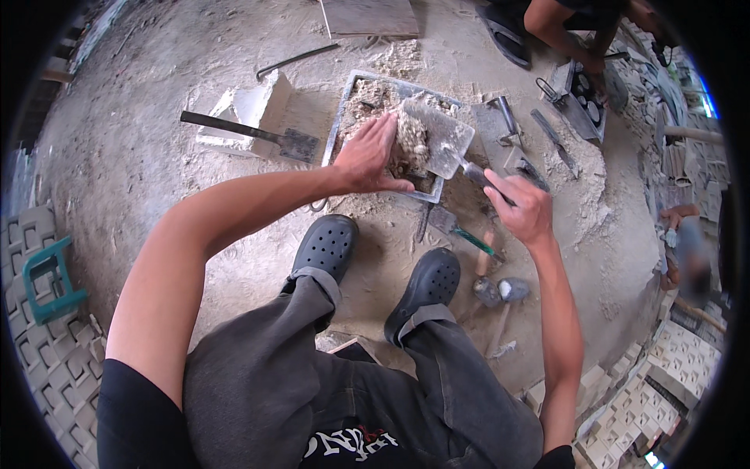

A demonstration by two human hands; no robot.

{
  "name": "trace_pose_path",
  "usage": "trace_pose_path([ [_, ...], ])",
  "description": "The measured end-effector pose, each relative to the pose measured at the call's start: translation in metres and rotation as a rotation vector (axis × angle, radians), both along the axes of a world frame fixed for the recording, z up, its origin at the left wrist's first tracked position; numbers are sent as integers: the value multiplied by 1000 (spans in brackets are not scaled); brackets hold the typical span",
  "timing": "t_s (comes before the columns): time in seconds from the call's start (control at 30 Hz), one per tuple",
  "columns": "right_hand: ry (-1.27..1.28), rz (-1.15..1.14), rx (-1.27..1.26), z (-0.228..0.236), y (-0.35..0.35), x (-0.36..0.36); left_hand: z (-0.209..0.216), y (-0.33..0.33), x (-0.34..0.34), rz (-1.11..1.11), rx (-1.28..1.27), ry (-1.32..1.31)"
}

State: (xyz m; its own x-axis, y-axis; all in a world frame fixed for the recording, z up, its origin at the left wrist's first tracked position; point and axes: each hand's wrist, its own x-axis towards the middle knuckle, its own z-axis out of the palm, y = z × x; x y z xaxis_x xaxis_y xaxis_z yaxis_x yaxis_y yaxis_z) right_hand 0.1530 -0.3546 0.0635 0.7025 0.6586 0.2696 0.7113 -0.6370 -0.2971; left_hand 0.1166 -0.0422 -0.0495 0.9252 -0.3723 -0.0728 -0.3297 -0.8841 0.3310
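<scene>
no packages, labels, signs or screens in view, only tools and stone blocks

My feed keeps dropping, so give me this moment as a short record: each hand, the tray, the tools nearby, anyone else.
left hand: pressed on the clump of mortar, fingers spread
right hand: shut on the trowel handle
trowel blade: over the tray, against the mortar
tray: metal, on the sandy floor, partly filled
nearby tools: hammers by the right foot, spade on a white block
other person: hand at top right, working separately
</scene>
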Motion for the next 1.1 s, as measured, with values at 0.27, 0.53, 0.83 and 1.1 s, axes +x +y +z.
trace_pose_path([
  [0.27, -170, 34, -81, 11, -20, -33, 2, -21, -25, 19, -51, -54],
  [0.53, -195, -57, -90, 10, -36, -54, 11, -38, -25, 86, -395, 162],
  [0.83, -184, -93, -59, 7, -43, -69, 14, -24, -23, 203, 105, 10],
  [1.1, -124, -214, 11, 3, -39, -72, 13, -47, -35, -92, 151, 135],
])
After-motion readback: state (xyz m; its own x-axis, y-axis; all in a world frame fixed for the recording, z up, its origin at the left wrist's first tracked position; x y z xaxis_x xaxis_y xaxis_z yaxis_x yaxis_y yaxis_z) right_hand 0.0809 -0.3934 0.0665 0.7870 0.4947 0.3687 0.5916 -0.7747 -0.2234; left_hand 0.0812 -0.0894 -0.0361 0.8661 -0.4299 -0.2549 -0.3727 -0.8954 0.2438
